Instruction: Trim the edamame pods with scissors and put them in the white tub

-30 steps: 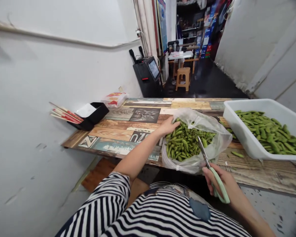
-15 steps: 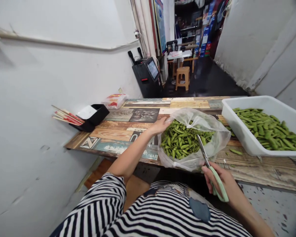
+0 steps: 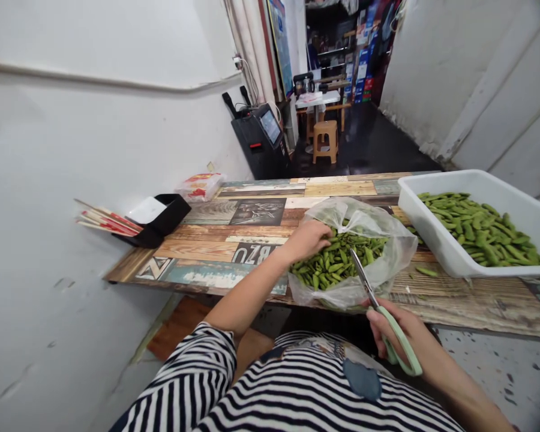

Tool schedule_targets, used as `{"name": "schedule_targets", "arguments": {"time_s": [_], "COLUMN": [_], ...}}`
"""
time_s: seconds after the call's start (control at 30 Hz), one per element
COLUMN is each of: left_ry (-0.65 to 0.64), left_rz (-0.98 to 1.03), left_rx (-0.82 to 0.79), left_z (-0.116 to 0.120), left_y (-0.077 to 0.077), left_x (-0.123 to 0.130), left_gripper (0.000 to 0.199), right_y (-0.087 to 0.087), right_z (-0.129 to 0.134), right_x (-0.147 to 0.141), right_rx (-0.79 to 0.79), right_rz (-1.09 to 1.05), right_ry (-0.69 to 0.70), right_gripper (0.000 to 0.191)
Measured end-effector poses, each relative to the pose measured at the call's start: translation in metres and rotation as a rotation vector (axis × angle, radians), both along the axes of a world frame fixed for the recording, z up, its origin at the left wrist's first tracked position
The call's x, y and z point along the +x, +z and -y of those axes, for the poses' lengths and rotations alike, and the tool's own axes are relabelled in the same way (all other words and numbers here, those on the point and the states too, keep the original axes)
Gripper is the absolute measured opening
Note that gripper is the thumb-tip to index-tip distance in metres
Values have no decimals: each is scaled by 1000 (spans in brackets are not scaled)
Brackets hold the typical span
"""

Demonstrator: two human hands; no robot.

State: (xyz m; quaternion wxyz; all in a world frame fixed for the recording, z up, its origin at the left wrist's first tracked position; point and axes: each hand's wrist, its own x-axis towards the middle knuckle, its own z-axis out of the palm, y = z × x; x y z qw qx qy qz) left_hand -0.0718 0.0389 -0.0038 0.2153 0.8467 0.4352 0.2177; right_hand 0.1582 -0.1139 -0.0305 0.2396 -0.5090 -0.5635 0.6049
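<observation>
A clear plastic bag (image 3: 400,249) full of green pods (image 3: 328,267) lies open near the table's front edge. My left hand (image 3: 309,240) is at the bag's upper left, its fingers curled down at the pods; whatever they grip is too small to make out. My right hand (image 3: 398,333) holds scissors (image 3: 400,342) by their pale green handles, at the bag's lower right. The blades point up and left over the pods and look closed together.
To the right stands a white tub (image 3: 472,180) holding more pods. Loose pods lie between bag and tub. At the table's left are a black holder (image 3: 173,213) with chopsticks (image 3: 110,222) and a plastic packet (image 3: 201,186). A black machine (image 3: 261,138) stands beyond the table.
My left hand has moved right from the bag's rim onto the pods, and its fingers have curled. The scissors' tips have shifted slightly left. The view has turned a little.
</observation>
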Motion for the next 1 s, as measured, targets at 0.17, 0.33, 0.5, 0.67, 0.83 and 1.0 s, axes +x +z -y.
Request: {"name": "schedule_targets", "arguments": {"time_s": [0.17, 0.33, 0.5, 0.67, 0.83, 1.0], "left_ry": [56, 54, -18, 19, 116, 157], "left_rz": [288, 231, 180, 251, 423, 698], "left_rx": [-281, -111, -34, -214, -740, -1114], "left_z": [15, 38, 57, 64, 65, 62], "left_y": [-2, 4, 8, 7, 5, -1], "left_x": [1, 5, 12, 17, 16, 16], "left_gripper": [30, 19, 21, 24, 31, 30], "right_y": [6, 15, 20, 16, 0, -4], "right_z": [-2, -2, 0, 2, 4, 2], "right_x": [0, -1, -2, -5, -12, -15], "right_rx": [-1, 63, 95, 88, 17, -59], "right_rz": [39, 97, 87, 89, 88, 71], "right_ry": [51, 121, 124, 100, 58, 11], "right_gripper": [46, 42, 39, 29, 32, 35]}}
